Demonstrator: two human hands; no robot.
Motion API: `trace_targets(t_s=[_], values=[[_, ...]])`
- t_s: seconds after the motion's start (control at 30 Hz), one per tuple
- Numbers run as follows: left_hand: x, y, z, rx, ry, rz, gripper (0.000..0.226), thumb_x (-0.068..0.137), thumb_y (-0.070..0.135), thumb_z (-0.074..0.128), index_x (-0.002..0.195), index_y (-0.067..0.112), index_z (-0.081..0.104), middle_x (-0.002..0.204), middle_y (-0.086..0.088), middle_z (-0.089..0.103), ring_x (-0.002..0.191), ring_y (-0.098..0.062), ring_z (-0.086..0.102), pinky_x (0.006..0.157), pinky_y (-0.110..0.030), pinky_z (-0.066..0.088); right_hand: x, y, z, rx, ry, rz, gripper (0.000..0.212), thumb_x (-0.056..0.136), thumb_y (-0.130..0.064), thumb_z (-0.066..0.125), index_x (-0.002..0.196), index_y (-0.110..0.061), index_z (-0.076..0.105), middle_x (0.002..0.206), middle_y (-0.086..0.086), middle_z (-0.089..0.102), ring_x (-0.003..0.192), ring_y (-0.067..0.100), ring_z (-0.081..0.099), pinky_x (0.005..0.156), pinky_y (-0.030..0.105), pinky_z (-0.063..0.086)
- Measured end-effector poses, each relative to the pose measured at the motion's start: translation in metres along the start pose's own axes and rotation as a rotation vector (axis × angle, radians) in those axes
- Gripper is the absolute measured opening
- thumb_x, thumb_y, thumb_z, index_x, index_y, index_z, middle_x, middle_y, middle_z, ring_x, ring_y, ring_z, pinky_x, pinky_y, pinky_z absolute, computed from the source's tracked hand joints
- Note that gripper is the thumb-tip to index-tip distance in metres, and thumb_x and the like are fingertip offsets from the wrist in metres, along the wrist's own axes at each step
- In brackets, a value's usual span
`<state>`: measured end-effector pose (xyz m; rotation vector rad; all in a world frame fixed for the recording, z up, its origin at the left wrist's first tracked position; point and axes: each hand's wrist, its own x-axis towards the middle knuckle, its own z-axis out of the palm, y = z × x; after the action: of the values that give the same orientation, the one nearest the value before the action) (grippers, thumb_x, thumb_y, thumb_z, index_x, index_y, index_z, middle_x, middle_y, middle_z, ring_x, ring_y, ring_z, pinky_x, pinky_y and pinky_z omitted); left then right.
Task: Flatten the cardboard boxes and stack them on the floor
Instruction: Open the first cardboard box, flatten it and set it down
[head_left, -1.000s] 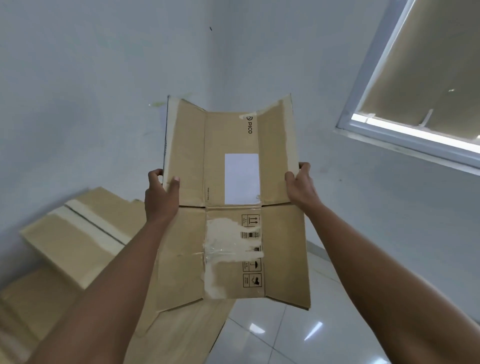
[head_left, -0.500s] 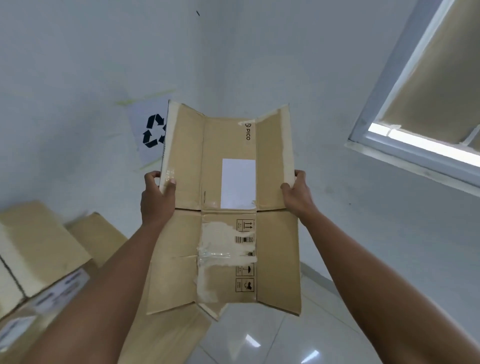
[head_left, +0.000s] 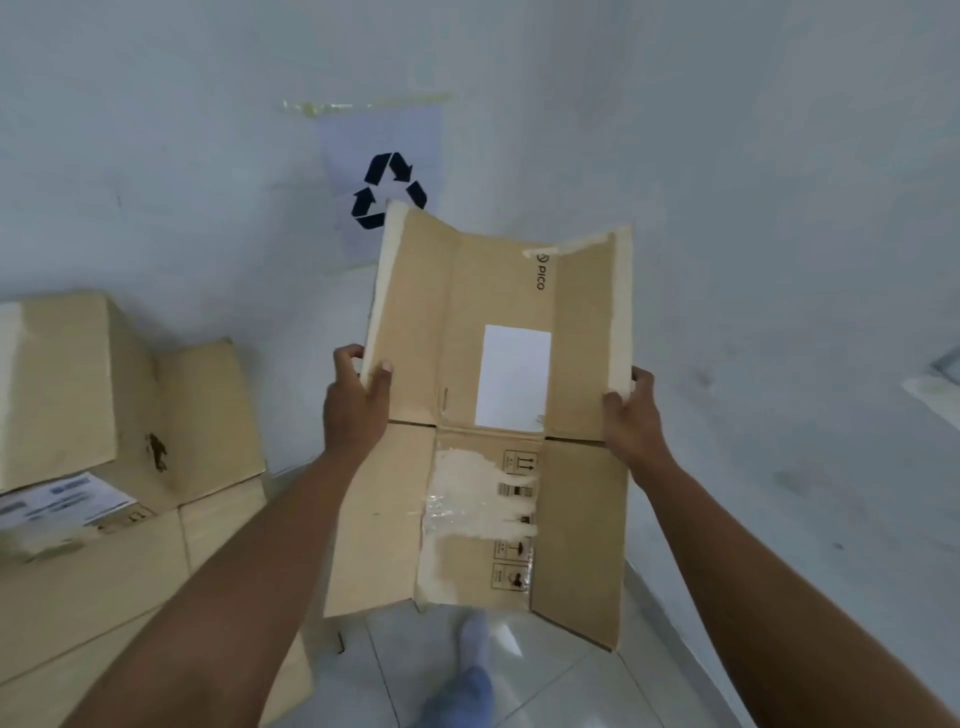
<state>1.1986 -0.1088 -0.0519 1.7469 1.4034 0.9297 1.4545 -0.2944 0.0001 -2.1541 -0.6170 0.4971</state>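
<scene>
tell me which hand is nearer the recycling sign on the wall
Left. The left hand grips the flattened box by its left edge, just below the recycling sign. The right hand grips the right edge, farther off to the sign's lower right.

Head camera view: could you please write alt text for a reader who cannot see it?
A person's left hand and right hand grip the side edges of a flattened cardboard box, held up before a recycling sign on the wall. More cardboard boxes sit at left; a socked foot shows below.
</scene>
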Motion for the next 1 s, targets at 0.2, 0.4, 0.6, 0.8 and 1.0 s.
trace_targets(t_s=[0.2, 0.4, 0.6, 0.8, 1.0], values=[[0.032, -0.039, 0.094, 0.06, 0.007, -0.128, 0.037, 0.102, 0.039, 0.05, 0.127, 0.013, 0.04, 0.096, -0.015, 0.07, 0.074, -0.031, 0.066, 0.056, -0.027, 0.04, 0.106, 0.034, 0.037, -0.08, -0.134, 0.049, 0.043, 0.104, -0.016, 0.034, 0.146, -0.017, 0.027, 0.107, 0.003, 0.054, 0.074, 0.009, 0.053, 0.076, 0.036, 0.048], [0.044, -0.083, 0.152, 0.106, 0.012, -0.227, 0.031, 0.103, 0.03, 0.047, 0.126, 0.011, 0.037, 0.097, -0.016, 0.07, 0.07, -0.029, 0.066, 0.056, -0.029, 0.046, 0.182, 0.073, 0.074, -0.155, -0.267, 0.063, 0.048, 0.101, -0.007, 0.036, 0.147, -0.017, 0.028, 0.114, 0.005, 0.054, 0.076, 0.009, 0.055, 0.062, 0.027, 0.047], [0.046, -0.148, 0.194, 0.223, -0.017, -0.402, 0.036, 0.104, 0.026, 0.045, 0.132, 0.003, 0.04, 0.109, -0.023, 0.066, 0.09, -0.04, 0.067, 0.076, -0.043, 0.055, 0.233, 0.127, 0.146, -0.214, -0.392, 0.033, 0.047, 0.102, -0.007, 0.038, 0.147, -0.014, 0.031, 0.118, 0.006, 0.056, 0.088, 0.022, 0.057, 0.075, 0.03, 0.043], [0.03, -0.247, 0.25, 0.24, 0.024, -0.524, 0.038, 0.103, 0.024, 0.048, 0.135, 0.005, 0.036, 0.107, -0.024, 0.065, 0.084, -0.039, 0.067, 0.074, -0.05, 0.058, 0.275, 0.223, 0.244, -0.247, -0.509, 0.037, 0.046, 0.103, -0.007, 0.037, 0.148, -0.011, 0.028, 0.128, 0.016, 0.058, 0.091, 0.024, 0.057, 0.072, 0.026, 0.043], [-0.002, -0.382, 0.321, 0.23, 0.042, -0.645, 0.043, 0.1, 0.018, 0.05, 0.138, 0.014, 0.031, 0.098, -0.02, 0.068, 0.073, -0.037, 0.065, 0.065, -0.047, 0.055, 0.303, 0.336, 0.347, -0.307, -0.571, 0.015, 0.046, 0.105, -0.01, 0.034, 0.15, -0.013, 0.026, 0.114, 0.006, 0.054, 0.077, 0.013, 0.054, 0.056, 0.019, 0.039]])
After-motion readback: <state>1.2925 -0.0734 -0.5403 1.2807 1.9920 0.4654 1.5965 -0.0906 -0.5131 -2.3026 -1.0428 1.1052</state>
